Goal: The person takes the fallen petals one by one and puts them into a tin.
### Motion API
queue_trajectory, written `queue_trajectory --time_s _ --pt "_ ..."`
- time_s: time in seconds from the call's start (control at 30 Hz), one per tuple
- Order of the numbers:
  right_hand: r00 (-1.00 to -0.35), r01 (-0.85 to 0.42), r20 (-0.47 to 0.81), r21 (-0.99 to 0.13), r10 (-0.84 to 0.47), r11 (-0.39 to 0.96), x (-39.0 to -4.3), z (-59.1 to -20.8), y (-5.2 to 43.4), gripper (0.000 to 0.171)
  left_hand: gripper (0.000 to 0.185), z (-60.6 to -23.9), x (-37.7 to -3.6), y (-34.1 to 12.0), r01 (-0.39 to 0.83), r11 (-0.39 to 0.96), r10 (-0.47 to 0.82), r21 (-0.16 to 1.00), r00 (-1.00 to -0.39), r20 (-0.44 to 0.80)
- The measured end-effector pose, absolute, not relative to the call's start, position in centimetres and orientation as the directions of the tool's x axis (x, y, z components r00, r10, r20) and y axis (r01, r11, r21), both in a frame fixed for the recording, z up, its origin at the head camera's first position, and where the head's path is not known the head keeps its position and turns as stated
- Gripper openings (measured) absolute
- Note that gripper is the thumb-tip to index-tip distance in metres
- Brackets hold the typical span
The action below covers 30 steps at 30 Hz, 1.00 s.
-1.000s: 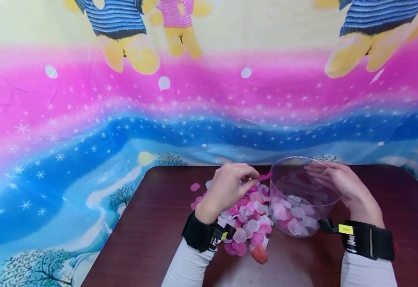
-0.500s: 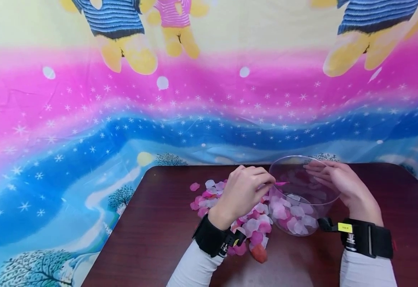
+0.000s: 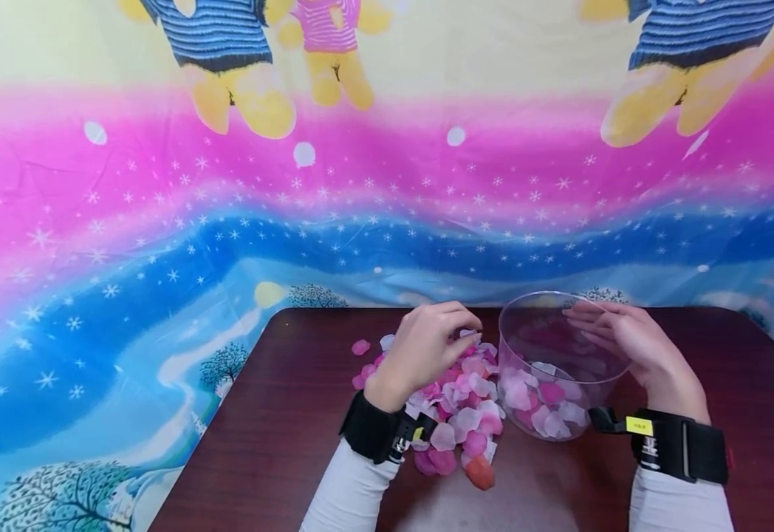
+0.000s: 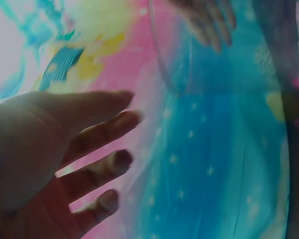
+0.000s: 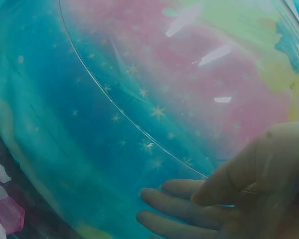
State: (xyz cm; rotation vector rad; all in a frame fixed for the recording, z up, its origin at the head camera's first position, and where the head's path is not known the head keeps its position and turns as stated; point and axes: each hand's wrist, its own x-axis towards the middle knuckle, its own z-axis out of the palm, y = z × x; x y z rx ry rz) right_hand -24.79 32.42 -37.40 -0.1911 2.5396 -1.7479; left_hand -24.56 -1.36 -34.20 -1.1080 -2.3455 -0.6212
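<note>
— Pink and white petals point(image 3: 456, 414) lie heaped on the near middle of the dark counter point(image 3: 274, 443); where are the hands?
— The left hand point(image 3: 427, 343) hovers over the heap's far side, fingers relaxed, holding nothing. Just right, the right hand point(image 3: 626, 343) curls round the clear container point(image 3: 560, 366), some petals inside. A colourful cloth point(image 3: 227, 207) hangs behind.

- No readable text, brand, number or sign anywhere in the three views.
- Small yellow tag point(image 3: 639, 425) on the black strap of the right wrist: dark marks on it, too small to read.
- Yellow fleck point(image 3: 417, 434) on the black strap of the left wrist: too small to tell whether lettered.
</note>
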Motion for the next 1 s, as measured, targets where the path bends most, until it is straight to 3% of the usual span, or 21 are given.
queue_trajectory --time_s 0.23,0.43,1.0 --pt "-0.991 -0.075 0.030 -0.934 -0.133 0.348 -24.8 -37.6 32.4 0.051 0.013 -34.8 -26.5 -5.0 0.702 0.610 0.545 0.367 -0.708 0.449" --pt "-0.991 -0.080 0.038 -0.934 -0.126 0.349 -24.9 -37.6 32.4 0.050 0.014 -36.7 -28.5 -7.1 0.597 0.670 0.487 0.441 -0.802 0.346" --pt "-0.993 -0.059 0.017 -0.930 -0.118 0.362 -24.9 -37.4 32.3 0.050 0.026 -41.7 -30.9 -7.1 0.413 0.734 0.492 0.540 -0.871 -0.004"
